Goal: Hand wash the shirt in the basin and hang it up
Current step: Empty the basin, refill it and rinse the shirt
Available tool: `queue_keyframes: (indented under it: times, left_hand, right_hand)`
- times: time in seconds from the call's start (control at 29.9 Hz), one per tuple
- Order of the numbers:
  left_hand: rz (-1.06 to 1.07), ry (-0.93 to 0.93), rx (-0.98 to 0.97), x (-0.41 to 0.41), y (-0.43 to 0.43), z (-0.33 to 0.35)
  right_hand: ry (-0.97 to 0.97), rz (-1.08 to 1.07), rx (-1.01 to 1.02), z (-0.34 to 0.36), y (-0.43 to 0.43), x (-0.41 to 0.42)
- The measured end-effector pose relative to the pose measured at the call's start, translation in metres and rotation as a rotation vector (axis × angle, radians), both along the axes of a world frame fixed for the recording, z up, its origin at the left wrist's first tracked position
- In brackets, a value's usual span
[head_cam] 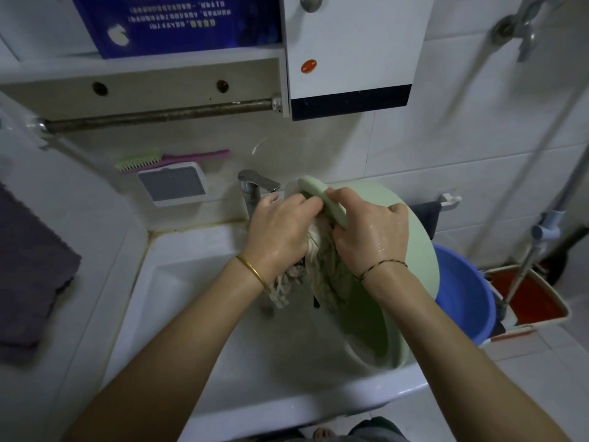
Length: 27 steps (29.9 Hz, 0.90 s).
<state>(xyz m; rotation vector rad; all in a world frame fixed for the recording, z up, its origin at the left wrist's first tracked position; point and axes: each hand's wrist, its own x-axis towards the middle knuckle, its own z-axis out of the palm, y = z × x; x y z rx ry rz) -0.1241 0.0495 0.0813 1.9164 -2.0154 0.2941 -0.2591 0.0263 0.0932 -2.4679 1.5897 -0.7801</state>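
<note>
A pale green plastic basin [414,250] stands tilted on its side in the white sink [191,282], its opening facing left. A wet, cream-coloured shirt [322,269] hangs bunched and twisted at the basin's mouth, its lower end dangling over the sink. My left hand [280,228] grips the top of the bunched shirt. My right hand [373,234], wet, has its fingers curled round the basin's upper rim, right beside the shirt. The two hands nearly touch just under the faucet [255,186].
A blue bucket [462,288] and a red mop bucket [535,298] stand on the floor to the right. A dark towel [28,275] hangs at left. A metal rail [159,114] runs under the cabinet. A green brush [140,161] lies on the wall shelf.
</note>
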Motion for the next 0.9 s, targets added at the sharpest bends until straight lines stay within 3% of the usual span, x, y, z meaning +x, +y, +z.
queue_keyframes:
  times: [0.6,0.7,0.9]
  left_hand:
    - [0.014,0.002,-0.073,0.0,0.005,0.003]
    - [0.027,0.018,-0.081,0.0,0.002,0.003]
    - [0.011,0.054,-0.096,-0.002,-0.002,0.007]
  right_hand:
    - [-0.07,0.057,-0.038,-0.001,0.001,-0.004]
    - [-0.2,0.065,0.023,0.001,-0.001,-0.012]
    - [-0.672,-0.096,0.344,-0.022,-0.034,-0.037]
